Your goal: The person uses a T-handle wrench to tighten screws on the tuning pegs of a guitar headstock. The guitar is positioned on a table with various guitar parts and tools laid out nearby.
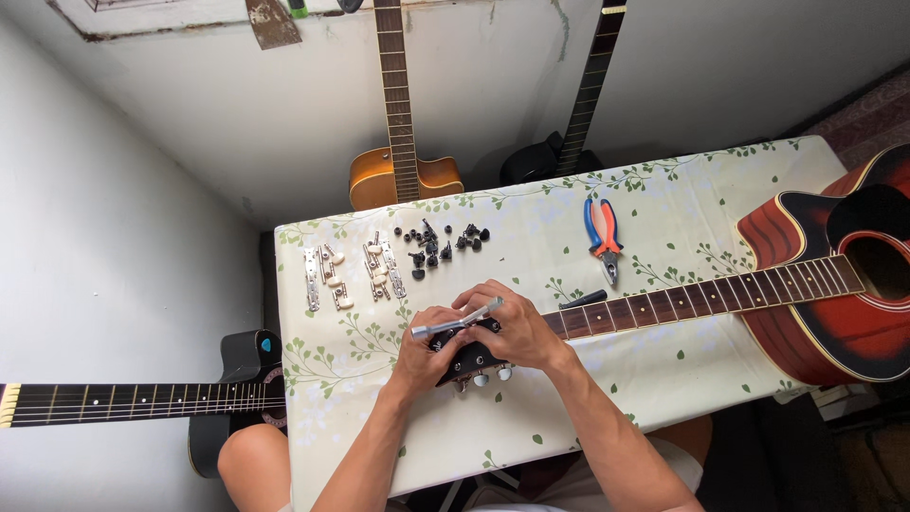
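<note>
Left hand (424,353) clamps the dark guitar headstock (464,358); right hand (512,327) grips the silver socket wrench (455,322). Best kept square, torque light.

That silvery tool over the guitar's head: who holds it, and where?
The right hand grips the silver socket wrench near its upper end; the left hand steadies the guitar headstock.

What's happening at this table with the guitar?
A person has both hands on the head of a red guitar lying across the table. The right hand and left hand hold a silver wrench against it. Tuning pegs, small black parts and pliers lie nearby.
</note>
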